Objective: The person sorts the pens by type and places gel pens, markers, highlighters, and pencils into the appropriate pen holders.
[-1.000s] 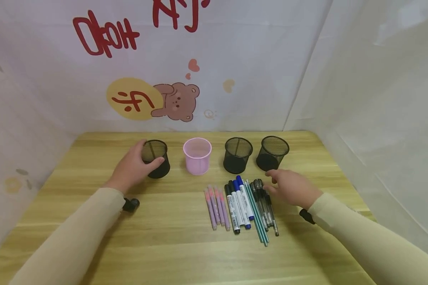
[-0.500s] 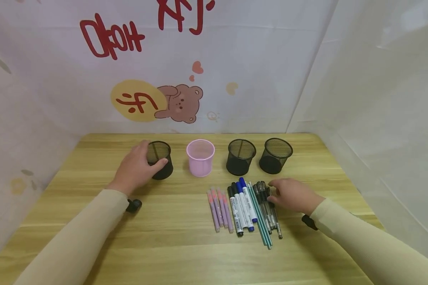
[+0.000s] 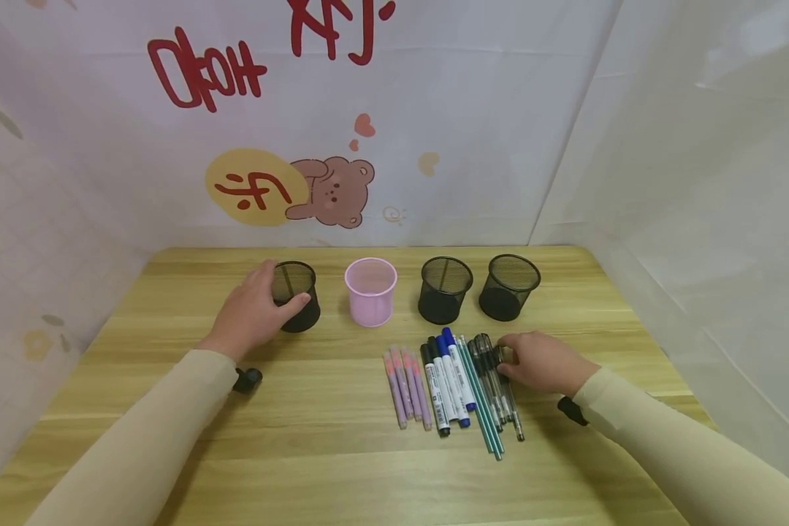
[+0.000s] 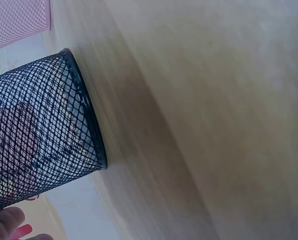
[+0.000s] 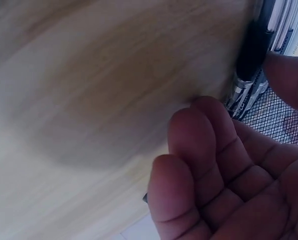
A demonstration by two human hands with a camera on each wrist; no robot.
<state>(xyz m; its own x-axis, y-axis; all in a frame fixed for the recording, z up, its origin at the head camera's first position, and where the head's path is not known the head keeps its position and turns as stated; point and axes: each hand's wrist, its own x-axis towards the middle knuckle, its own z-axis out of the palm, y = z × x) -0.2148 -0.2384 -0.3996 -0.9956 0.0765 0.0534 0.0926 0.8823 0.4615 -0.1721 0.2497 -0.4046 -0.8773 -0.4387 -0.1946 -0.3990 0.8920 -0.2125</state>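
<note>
My left hand [image 3: 248,313] holds the leftmost black mesh pen cup [image 3: 304,313], thumb in front and fingers round its far side. The cup stands upright; its mesh wall fills the left of the left wrist view, with fingertips [image 4: 9,220] by the rim. My right hand [image 3: 547,362] is at the capped ends of several clear gel pens with black caps [image 3: 489,372]. Thumb and index finger pinch the rightmost gel pen [image 5: 253,52]; the index tip is largely hidden behind it. The other fingers are curled above the table.
Right of the held cup stand a pink mesh cup [image 3: 371,299] and two black mesh cups [image 3: 443,296]. Purple pens [image 3: 406,391], black and blue markers [image 3: 446,387] and green pencils [image 3: 483,409] lie side by side. White printed sheeting [image 3: 473,95] borders the wooden table [image 3: 289,446].
My right hand has lowered onto the gel pens and now pinches the rightmost one, which has shifted slightly right. The left hand stays on its cup. The head view has shifted a little.
</note>
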